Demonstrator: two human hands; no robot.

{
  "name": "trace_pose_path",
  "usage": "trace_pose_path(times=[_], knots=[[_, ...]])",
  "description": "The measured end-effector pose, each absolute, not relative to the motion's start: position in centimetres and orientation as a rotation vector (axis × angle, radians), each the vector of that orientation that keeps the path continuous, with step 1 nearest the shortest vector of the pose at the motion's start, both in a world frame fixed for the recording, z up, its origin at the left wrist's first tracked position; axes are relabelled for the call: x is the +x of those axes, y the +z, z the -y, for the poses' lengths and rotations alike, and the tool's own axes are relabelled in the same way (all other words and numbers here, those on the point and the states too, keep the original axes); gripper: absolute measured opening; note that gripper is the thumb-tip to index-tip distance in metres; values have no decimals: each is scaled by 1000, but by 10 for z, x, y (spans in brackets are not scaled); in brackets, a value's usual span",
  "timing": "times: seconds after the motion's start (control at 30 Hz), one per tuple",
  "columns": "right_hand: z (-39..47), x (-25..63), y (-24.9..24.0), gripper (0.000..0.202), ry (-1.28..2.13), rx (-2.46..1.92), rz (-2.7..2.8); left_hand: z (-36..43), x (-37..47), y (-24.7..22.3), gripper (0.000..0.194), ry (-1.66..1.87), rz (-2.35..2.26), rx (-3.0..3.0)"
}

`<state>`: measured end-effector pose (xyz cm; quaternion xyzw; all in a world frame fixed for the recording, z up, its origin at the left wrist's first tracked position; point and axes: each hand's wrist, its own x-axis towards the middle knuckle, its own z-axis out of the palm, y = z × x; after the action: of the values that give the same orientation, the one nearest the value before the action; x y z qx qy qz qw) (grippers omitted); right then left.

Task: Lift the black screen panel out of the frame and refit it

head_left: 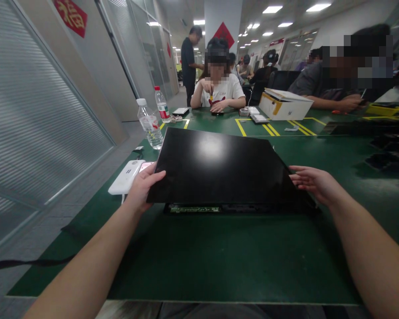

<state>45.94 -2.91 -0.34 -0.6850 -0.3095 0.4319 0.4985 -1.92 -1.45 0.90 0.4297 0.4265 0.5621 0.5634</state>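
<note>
Black panel (pixel 216 170) over green office table (pixel 219 261)

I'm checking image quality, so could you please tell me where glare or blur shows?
Head view: bright glare high on the glossy black rectangular panel; also in the head view, smeared blur over the dark, indistinct objects at far right.

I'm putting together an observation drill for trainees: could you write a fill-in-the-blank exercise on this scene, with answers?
1. The left hand grips a panel coloured ____.
2. The bottle nearer the panel has a ____ cap.
3. The lines marked on the green table are ____.

Missing words: black; white; yellow.
</note>
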Motion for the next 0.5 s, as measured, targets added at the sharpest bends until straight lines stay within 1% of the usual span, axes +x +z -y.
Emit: trace_pose_path(times=[0.23,0.5], knots=[[29,457,-3,16,878,-1746,762,15,-12,2,65,1230,-1018,1027],[26,464,-11,11,797,-1803,786,16,-3,-8,64,1167,-1004,1007]])
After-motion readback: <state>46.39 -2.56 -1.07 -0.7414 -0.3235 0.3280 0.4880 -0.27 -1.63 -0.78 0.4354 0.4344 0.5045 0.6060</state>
